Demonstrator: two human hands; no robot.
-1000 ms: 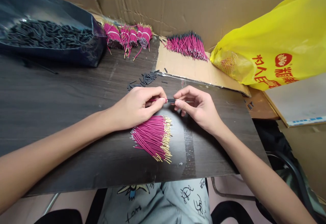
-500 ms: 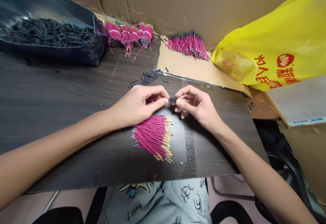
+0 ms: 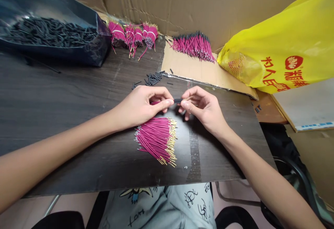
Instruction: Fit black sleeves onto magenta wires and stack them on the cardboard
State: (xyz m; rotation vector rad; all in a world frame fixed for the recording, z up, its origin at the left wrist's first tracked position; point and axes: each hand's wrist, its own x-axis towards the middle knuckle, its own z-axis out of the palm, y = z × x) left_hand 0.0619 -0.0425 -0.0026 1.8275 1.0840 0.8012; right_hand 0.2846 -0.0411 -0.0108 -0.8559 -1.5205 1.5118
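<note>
Thumb and fingers of my left hand (image 3: 148,104) pinch a few magenta wires (image 3: 154,102). Black sleeves (image 3: 177,100) show in the gap between the two hands, in line with those wires. My right hand (image 3: 202,106) is closed on the sleeves' other end, its thumb pressed against the fingers; how many pieces it grips is hidden. Just below the left hand, a fanned pile of magenta wires with gold tips (image 3: 158,137) lies on the dark table (image 3: 86,159). Behind the left hand are loose short black sleeves (image 3: 153,79).
At the far left stands a dark bag (image 3: 86,53) full of black sleeves. Banded wire bundles (image 3: 134,36) lie beside it. Sleeved wires (image 3: 193,46) rest on a cardboard sheet (image 3: 182,67). A yellow plastic bag (image 3: 271,48) leans in at the right.
Both hands stay nearly in place. The right hand has shifted very slightly to the right, and the black sleeves between the hands show a little more plainly.
</note>
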